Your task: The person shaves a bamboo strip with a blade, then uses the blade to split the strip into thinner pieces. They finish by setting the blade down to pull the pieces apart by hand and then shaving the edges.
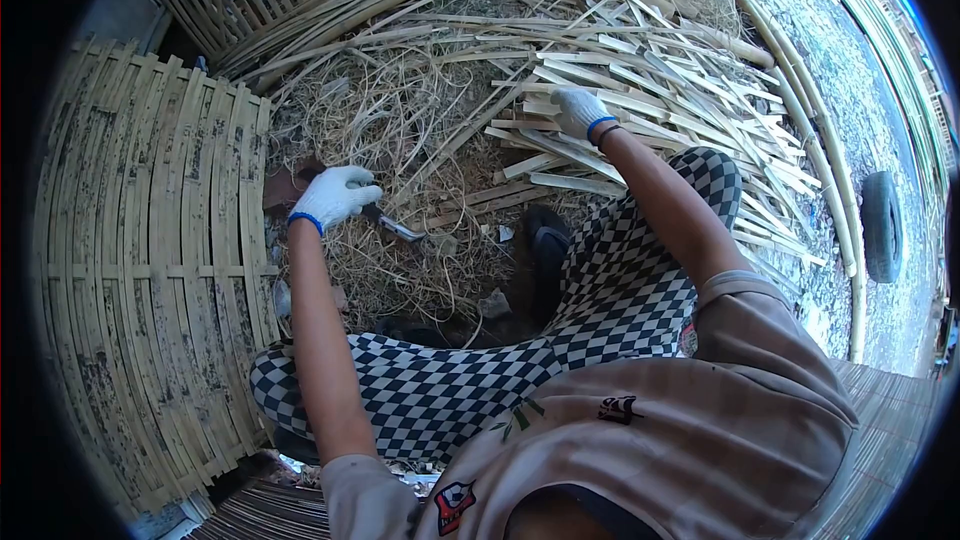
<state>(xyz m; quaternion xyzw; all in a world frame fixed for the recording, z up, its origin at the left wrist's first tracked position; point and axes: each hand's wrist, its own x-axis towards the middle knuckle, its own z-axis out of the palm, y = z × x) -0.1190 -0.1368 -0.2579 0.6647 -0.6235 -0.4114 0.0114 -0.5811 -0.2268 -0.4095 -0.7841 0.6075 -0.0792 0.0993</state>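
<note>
My left hand (338,195), in a white knitted glove with a blue cuff, is over the litter on the ground at left of centre. A utility knife (400,229) with a dark handle and a silvery end juts out from under its curled fingers. Reaching forward, my right hand (578,112) wears a matching glove and closes on a pale bamboo strip (518,85) at the near end of the pile. Many split bamboo strips (680,110) fan out to the right of that hand. Its fingertips are partly hidden behind the glove's back.
A slatted bamboo panel (150,270) stands along the left side. Curly shavings (385,120) cover the ground between my hands. Long bamboo poles (800,100) border the pile, with a black tyre (882,227) beyond them. My knees in chequered trousers (610,290) are close below.
</note>
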